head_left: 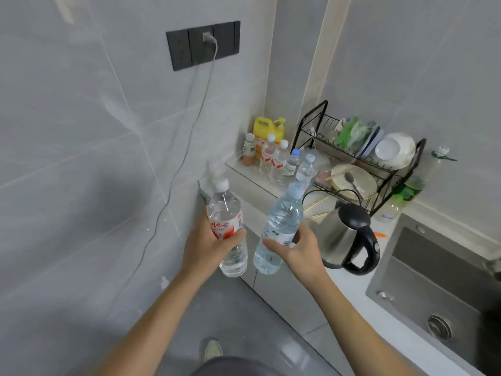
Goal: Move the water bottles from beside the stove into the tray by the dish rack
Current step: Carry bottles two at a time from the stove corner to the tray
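Note:
My left hand (208, 244) grips a clear water bottle with a red label and white cap (226, 213). My right hand (301, 248) grips a clear water bottle with a blue cap (284, 213). Both bottles are held upright in the air, just left of the counter's end. Further along the counter a clear tray (238, 165) holds several small bottles (278, 161), next to a black wire dish rack (360, 158).
A steel kettle with a black handle (349, 240) stands on the counter right of my right hand. A yellow jug (267, 128) sits behind the tray. A steel sink (439, 283) lies at right. A cable (173, 183) hangs from the wall socket (203, 44).

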Demonstrator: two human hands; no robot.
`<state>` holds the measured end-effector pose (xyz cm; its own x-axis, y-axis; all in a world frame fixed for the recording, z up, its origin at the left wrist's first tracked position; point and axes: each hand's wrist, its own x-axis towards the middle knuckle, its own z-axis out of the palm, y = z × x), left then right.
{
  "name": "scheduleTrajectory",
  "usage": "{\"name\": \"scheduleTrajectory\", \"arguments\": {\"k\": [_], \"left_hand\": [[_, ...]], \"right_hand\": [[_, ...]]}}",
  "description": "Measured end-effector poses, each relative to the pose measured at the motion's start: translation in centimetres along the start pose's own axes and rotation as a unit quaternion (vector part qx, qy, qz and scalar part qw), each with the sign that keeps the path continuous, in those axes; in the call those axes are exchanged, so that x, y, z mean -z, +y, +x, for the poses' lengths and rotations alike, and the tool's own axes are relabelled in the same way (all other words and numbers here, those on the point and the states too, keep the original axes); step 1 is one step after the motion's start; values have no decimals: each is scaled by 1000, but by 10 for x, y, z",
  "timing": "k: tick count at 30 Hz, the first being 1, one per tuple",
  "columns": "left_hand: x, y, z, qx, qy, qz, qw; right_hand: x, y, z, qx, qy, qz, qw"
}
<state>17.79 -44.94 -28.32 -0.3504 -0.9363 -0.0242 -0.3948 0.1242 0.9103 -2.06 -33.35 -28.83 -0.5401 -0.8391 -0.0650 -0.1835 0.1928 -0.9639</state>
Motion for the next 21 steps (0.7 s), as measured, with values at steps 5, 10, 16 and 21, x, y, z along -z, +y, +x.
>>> {"name": "scheduleTrajectory", "arguments": {"k": [5,10,16,21], "left_hand": [[-19,26,105,-42,-35,3,998],[-62,48,198,-62,-43,33,997],[-125,53,280,-81,-47,94,991],[-154,43,324,-95,-58,112,987]], "right_hand": [[3,-15,82,9,50,18,999],[20,-8,165,26,95,-50,994],[40,13,252,34,140,-97,985],[41,36,288,30,146,-164,975]]}}
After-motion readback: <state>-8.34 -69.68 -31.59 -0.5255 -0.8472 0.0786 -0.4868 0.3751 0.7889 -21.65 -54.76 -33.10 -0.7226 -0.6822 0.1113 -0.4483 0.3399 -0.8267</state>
